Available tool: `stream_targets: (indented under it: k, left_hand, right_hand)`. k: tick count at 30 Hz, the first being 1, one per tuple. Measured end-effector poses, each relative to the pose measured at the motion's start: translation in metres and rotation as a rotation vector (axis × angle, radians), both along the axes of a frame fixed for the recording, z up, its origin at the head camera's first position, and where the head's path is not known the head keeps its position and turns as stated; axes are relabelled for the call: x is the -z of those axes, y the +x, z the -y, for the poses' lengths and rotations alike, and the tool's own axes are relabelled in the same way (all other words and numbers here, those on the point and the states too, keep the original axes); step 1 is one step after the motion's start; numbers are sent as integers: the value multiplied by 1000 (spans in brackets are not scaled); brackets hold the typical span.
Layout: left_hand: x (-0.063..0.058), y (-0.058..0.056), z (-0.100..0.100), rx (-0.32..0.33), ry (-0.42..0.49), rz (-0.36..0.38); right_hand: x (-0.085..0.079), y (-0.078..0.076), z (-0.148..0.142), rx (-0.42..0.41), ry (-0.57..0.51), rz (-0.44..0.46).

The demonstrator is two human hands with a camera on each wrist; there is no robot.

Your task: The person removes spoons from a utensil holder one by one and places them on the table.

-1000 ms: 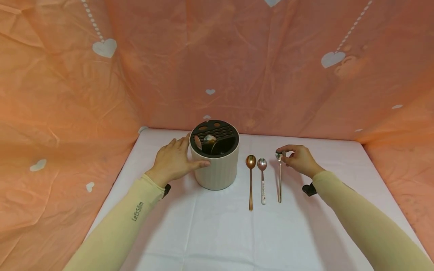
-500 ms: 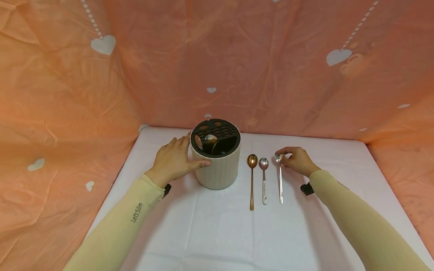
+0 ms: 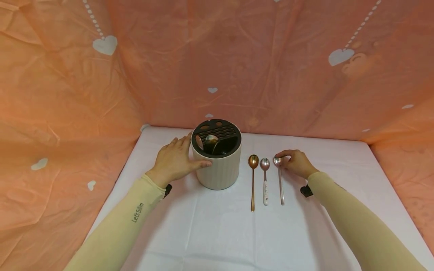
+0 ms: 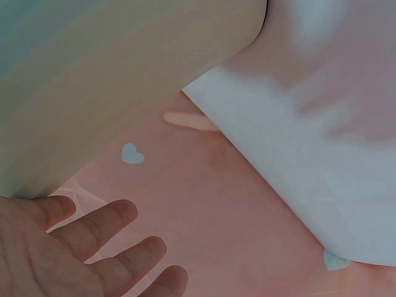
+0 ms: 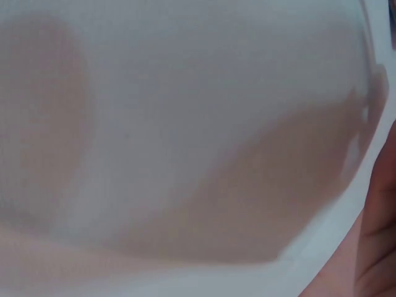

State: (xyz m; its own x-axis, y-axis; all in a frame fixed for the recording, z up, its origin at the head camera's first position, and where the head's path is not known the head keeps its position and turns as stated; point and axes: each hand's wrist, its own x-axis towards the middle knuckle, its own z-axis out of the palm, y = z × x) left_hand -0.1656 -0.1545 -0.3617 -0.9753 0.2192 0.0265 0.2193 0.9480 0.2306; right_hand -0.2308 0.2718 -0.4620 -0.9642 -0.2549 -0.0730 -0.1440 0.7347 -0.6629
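Note:
My left hand rests against the left side of a cream ribbed utensil holder, its thumb along the front. In the left wrist view, the straight, spread fingers lie beside the holder's wall. The holder's black slotted lid has a spoon standing in it, bowl up. My right hand pinches the bowl of a long silver spoon between index finger and thumb. That spoon lies lengthwise on the table; in the right wrist view, mostly blurred cloth and shadow show.
Left of the silver spoon lie a spoon with a patterned white handle and a long gold spoon, roughly parallel. A white cloth covers the table. An orange curtain with hearts hangs close behind and at the sides.
The silver spoon's bowl has come down onto the table, and the spoon now lies flat beside the others with my right hand at its bowl. My left hand has stayed on the holder.

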Motion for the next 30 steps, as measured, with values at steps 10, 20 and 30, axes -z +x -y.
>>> stream_targets:
  k: [10,20,30]
  left_hand:
    - [-1,2,0,-6,-4,3]
    - [-2,2,-2,-8,10,2]
    - [-2,2,-2,-5,11,10]
  right_hand:
    - [10,-1,0,-50,35,-91]
    - [10,3,-5,-51,90,-69]
    - [-6,7,-9,-25,125,-80]
